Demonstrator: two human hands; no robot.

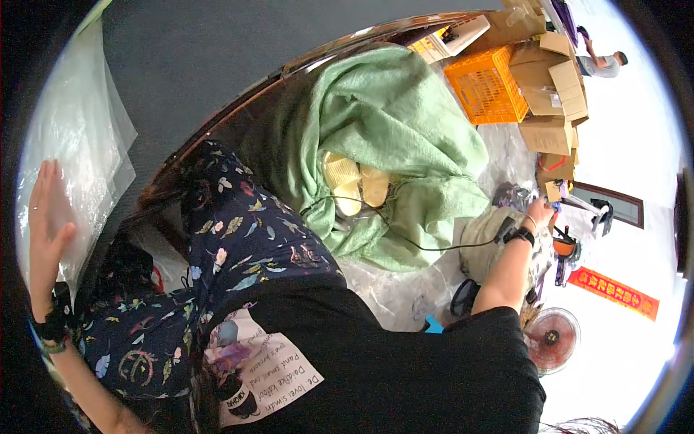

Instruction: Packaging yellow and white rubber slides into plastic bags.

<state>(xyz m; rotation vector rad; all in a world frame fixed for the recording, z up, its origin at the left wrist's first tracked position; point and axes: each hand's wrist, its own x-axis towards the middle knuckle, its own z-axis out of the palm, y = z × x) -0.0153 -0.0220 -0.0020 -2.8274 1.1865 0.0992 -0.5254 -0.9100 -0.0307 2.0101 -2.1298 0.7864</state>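
My left hand (pixel 49 224) lies flat at the far left with its fingers stretched out, resting against a clear plastic bag (pixel 79 137). At the right my right hand (pixel 541 211) is reached out over a pile of small items, fingers curled. Whatever is in its fingers is too small to make out. A black cable (pixel 434 249) leads from near my right wrist to a large green woven sack (pixel 390 108). The sack stands open in the middle, and several pale yellow sandal-like pieces (pixel 347 177) show inside it.
An orange plastic crate (pixel 488 85) and cardboard boxes (pixel 553 83) stand beyond the sack. A fan (pixel 553 336) is at the right, near a red wall banner (pixel 614 293). Another person (pixel 600 66) is far off at the top right. A dark table edge (pixel 289 69) curves behind the sack.
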